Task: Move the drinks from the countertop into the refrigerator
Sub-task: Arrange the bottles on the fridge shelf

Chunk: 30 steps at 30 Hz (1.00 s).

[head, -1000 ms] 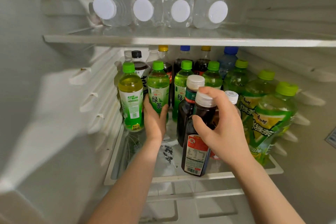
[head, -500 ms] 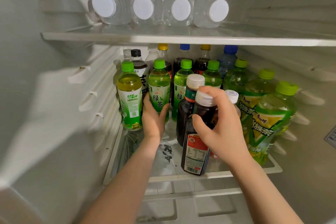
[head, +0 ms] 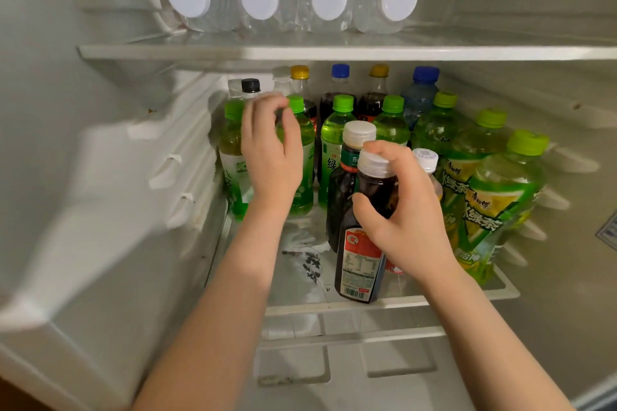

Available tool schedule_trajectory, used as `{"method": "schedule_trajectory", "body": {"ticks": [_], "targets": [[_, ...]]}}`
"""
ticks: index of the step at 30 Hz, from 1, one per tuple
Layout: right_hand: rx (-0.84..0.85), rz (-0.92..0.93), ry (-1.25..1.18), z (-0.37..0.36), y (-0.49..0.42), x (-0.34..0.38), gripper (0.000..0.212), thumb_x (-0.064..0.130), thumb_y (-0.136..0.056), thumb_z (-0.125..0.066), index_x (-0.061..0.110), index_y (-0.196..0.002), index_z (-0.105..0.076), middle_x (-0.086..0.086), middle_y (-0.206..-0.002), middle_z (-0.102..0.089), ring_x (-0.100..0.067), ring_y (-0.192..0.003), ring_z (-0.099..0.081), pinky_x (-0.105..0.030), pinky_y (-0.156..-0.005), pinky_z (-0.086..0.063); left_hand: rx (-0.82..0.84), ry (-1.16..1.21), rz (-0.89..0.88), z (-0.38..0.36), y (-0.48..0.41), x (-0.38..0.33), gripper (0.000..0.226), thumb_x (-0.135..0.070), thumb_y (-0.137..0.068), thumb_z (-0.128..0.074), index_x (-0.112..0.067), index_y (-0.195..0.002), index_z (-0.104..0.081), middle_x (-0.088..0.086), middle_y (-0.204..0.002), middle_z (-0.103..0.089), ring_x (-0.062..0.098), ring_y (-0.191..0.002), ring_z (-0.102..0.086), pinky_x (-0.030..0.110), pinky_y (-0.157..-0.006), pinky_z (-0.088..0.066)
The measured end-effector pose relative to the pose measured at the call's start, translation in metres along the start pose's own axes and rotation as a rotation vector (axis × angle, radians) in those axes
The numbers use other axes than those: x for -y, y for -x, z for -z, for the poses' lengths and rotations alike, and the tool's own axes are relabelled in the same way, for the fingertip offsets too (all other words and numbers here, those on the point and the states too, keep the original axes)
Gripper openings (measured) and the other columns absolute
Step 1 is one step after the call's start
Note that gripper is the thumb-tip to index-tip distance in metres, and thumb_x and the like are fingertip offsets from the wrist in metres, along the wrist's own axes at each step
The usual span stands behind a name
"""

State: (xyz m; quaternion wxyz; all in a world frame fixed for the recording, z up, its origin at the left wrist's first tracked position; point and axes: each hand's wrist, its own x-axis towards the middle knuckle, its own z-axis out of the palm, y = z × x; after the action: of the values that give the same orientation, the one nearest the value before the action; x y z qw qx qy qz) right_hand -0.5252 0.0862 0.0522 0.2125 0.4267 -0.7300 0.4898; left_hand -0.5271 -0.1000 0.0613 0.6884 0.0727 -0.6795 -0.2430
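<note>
By shelf rim [head: 300, 309], right hand [head: 407, 220] clasps dark bottle [head: 360, 264]; left hand [head: 270, 157] loose, empty.

The big green bottle [head: 494, 210] at the right reads 绿茶 in white, under a small red brand mark that looks like 康师傅. The second big bottle [head: 457, 177] beside it shows 绿茶 too. A small green bottle [head: 334, 157] carries 统一 and 绿. The teal label on a dark bottle [head: 349, 160] shows 东. The front dark bottle [head: 362, 253] has a barcode [head: 355, 292] and fine print too small to read
</note>
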Motion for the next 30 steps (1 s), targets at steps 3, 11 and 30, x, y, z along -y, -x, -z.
{"method": "schedule_trajectory", "body": {"ticks": [3, 11, 30], "targets": [[-0.001, -0.003, -0.002, 0.0, 0.0, 0.0, 0.049, 0.016, -0.076, -0.062, 0.018, -0.124, -0.048, 0.01, -0.115, -0.052, -0.016, -0.108, -0.052, -0.041, -0.089, -0.046, 0.059, -0.12, 0.124, -0.01, -0.056, -0.006, 0.023, -0.018, -0.092, -0.048, -0.003, -0.087, -0.064, 0.003, -0.088, -0.059, 0.009, -0.081, -0.055, 0.015, -0.074, -0.042], [0.016, -0.01, 0.002, 0.003, 0.002, 0.0, 0.05, 0.015, -0.077, -0.064, 0.018, -0.125, -0.048, 0.004, -0.115, -0.056, -0.019, -0.105, -0.053, -0.045, -0.086, -0.046, 0.999, -0.328, 0.497, -0.053, -0.115, 0.025, 0.03, -0.033, -0.096, -0.048, -0.012, -0.114, -0.059, 0.002, -0.104, -0.052, 0.021, -0.098, -0.05, 0.026, -0.081, -0.035], [0.011, -0.022, -0.001, 0.001, 0.002, -0.001, 0.052, 0.019, -0.077, -0.062, 0.021, -0.127, -0.048, 0.007, -0.123, -0.055, -0.017, -0.115, -0.05, -0.044, -0.095, -0.043, 1.21, -0.818, 0.407, -0.038, -0.135, 0.057, 0.052, -0.017, -0.081, -0.066, -0.01, -0.13, -0.051, 0.013, -0.133, -0.049, 0.034, -0.115, -0.05, 0.041, -0.089, -0.045]]}}
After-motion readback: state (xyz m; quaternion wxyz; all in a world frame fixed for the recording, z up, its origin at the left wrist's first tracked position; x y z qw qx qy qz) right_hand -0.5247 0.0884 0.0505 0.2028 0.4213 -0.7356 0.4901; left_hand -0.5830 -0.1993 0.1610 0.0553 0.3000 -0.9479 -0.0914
